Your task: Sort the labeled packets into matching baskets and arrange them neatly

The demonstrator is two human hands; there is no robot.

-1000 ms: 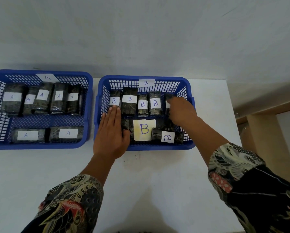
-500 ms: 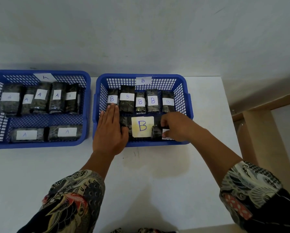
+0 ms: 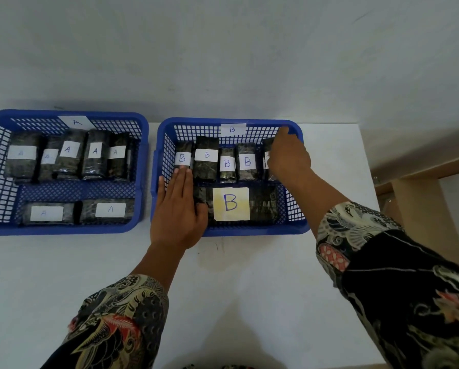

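Two blue baskets stand side by side on a white table. Basket A point(image 3: 63, 230) on the left holds several dark packets labelled A point(image 3: 95, 153). Basket B point(image 3: 249, 231) holds a back row of dark packets labelled B point(image 3: 206, 161) and a large B packet point(image 3: 231, 203) lying across the front. My left hand point(image 3: 177, 209) lies flat on the front left of basket B, fingertips at the leftmost B packet. My right hand point(image 3: 287, 158) reaches into the back right corner, closed over the end B packet point(image 3: 267, 145), which it mostly hides.
The white table point(image 3: 249, 288) ends at a right edge near my right sleeve. A wooden frame point(image 3: 415, 209) stands beyond that edge. A grey wall rises just behind both baskets.
My right hand moved from the front right of basket B to its back right corner. The small B packet that lay front right is gone from there. My left hand stayed put.
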